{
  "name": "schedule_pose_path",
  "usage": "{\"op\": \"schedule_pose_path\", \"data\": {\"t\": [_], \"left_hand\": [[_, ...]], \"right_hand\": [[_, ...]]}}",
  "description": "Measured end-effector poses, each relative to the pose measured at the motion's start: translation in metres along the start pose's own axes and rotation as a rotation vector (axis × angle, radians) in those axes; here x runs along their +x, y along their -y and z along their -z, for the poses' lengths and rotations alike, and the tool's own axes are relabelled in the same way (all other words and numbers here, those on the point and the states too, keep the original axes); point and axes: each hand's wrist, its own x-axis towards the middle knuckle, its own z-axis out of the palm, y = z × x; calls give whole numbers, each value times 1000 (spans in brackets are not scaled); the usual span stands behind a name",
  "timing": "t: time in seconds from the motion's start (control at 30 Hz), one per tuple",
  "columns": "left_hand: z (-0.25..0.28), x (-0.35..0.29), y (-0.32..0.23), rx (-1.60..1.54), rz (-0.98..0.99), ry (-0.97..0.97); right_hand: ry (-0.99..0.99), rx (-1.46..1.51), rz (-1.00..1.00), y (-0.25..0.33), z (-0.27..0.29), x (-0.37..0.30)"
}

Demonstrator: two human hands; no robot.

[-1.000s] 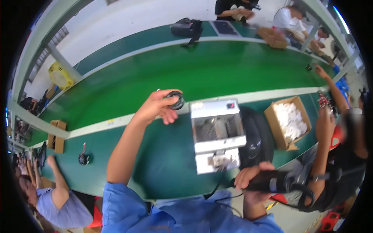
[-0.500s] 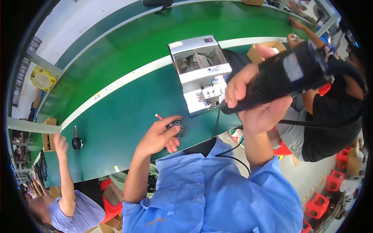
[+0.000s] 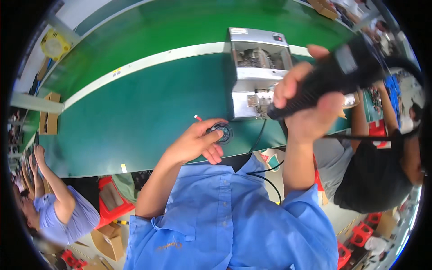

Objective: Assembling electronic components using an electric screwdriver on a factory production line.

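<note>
My left hand (image 3: 191,143) is closed on a round black part (image 3: 223,133) with an open ribbed middle, the thumb pressed on its face. A short red-and-white wire end (image 3: 198,118) sticks out behind the fingers. My right hand (image 3: 310,99) is wrapped round a thick black electric screwdriver (image 3: 333,74), tilted with its narrow end down to the left. That end is in front of the lower right of a silver screw feeder (image 3: 252,74); whether they touch I cannot tell. The feeder has a clear window with screws behind it.
A green-topped bench (image 3: 148,103) stretches before me, with a white rail (image 3: 148,60) and a brighter green belt (image 3: 180,27) beyond. Black cables (image 3: 261,139) hang by the bench edge. Co-workers sit at both sides. A cardboard box (image 3: 48,121) stands at the left end.
The whole view has shifted, so the feeder appears further right. Both my hands keep their holds. The left co-worker's hand has moved left, and the black round part near it no longer shows on the bench.
</note>
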Motion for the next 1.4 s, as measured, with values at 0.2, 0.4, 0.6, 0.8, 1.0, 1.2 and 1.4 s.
{"op": "schedule_pose_path", "data": {"t": [0.2, 0.4, 0.6, 0.8, 1.0, 1.2, 1.4], "left_hand": [[-9, 2, 8, -53, -43, 12], [-12, 1, 12, -67, -54, -32], [-13, 1, 12, -88, -79, -38], [-13, 1, 12, -94, -75, -39], [-13, 3, 11, -97, -80, -32], [-12, 1, 11, -88, -70, -51], [-13, 0, 10, -83, -79, -45]], "right_hand": [[231, 392, 190, 5, -6, -28], [221, 417, 119, -12, -19, -44], [260, 366, 159, -22, -22, -44], [226, 334, 145, -24, -26, -45], [236, 348, 161, -27, -25, -43], [237, 353, 164, -32, -27, -43], [232, 347, 169, -30, -27, -44]]}}
